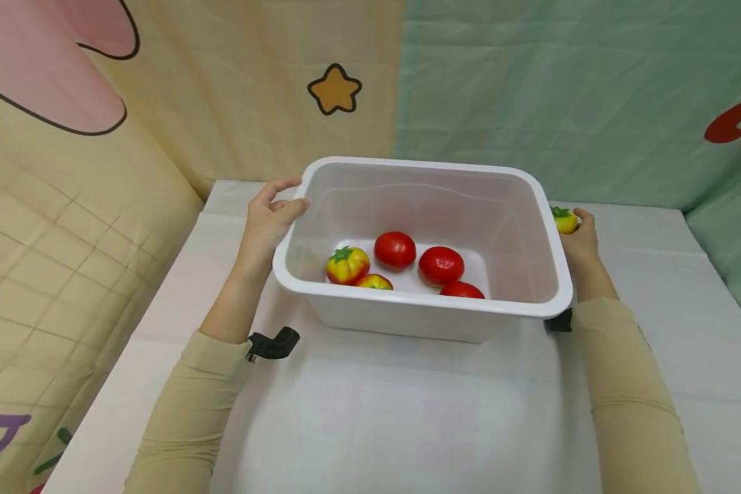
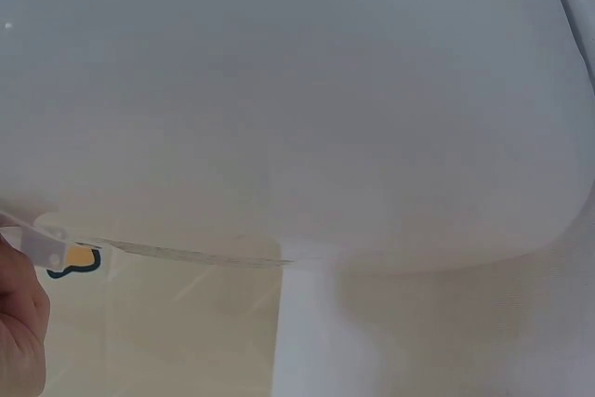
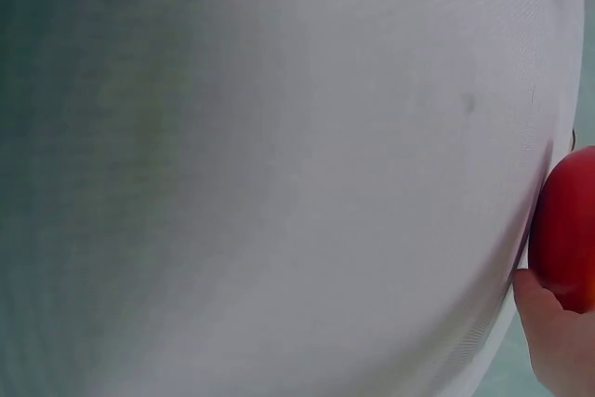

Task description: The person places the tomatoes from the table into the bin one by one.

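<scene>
A white plastic bin [image 1: 401, 306] stands on the table in the head view. My left hand [image 1: 273, 218] grips its left rim, thumb on the edge; in the left wrist view part of that hand [image 2: 20, 327] shows beside the bin's pale wall [image 2: 297, 118]. Beyond the bin's right side, my right hand [image 1: 582, 245] holds a yellow-and-red tomato [image 1: 565, 220] with green leaves. The right wrist view shows the held tomato's red side [image 3: 565, 230] and my thumb under it. Inside the bin lie several tomatoes, among them a red one [image 1: 395, 250] and a ribbed yellow-and-red one [image 1: 348, 265].
A white cloth covers the table [image 1: 383, 418]. Behind it hangs a printed curtain [image 1: 549, 89] in beige and green, with another beige part along the left. A black wrist mount [image 1: 274, 343] juts from the left sleeve, close to the bin's front left corner.
</scene>
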Motion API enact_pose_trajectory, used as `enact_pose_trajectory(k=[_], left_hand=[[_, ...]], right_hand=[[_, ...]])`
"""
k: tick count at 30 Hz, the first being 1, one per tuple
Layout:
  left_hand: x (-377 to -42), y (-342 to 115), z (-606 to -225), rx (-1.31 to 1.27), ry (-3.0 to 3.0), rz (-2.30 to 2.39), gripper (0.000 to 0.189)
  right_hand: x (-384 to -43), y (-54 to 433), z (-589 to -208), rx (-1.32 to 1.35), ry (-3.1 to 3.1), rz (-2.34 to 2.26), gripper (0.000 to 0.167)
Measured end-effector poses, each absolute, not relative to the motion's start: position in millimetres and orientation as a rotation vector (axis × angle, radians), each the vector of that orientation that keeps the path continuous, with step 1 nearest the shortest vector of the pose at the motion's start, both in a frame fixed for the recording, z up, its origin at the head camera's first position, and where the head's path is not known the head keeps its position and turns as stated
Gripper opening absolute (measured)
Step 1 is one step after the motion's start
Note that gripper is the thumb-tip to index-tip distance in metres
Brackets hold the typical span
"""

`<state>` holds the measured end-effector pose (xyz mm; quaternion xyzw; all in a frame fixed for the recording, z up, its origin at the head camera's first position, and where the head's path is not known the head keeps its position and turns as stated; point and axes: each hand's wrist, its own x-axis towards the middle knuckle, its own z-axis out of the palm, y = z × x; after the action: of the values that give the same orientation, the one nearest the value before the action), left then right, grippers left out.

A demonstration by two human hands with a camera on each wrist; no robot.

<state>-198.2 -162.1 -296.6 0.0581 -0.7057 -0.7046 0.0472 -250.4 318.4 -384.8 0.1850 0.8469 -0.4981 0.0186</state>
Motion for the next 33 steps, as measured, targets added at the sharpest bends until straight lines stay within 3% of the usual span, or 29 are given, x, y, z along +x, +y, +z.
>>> enact_pose_trajectory(k=[9, 33], left_hand=[[-199.9, -161.2, -293.4, 0.162, -2.171, -2.121, 0.038], [-197.0, -161.6, -294.8, 0.177, -2.166, -2.134, 0.037]], right_hand=[[-255.7, 322.5, -385.8, 0.655, 2.657, -1.539, 0.078], [-253.7, 317.2, -347.3, 0.642, 2.659, -1.678, 0.088]])
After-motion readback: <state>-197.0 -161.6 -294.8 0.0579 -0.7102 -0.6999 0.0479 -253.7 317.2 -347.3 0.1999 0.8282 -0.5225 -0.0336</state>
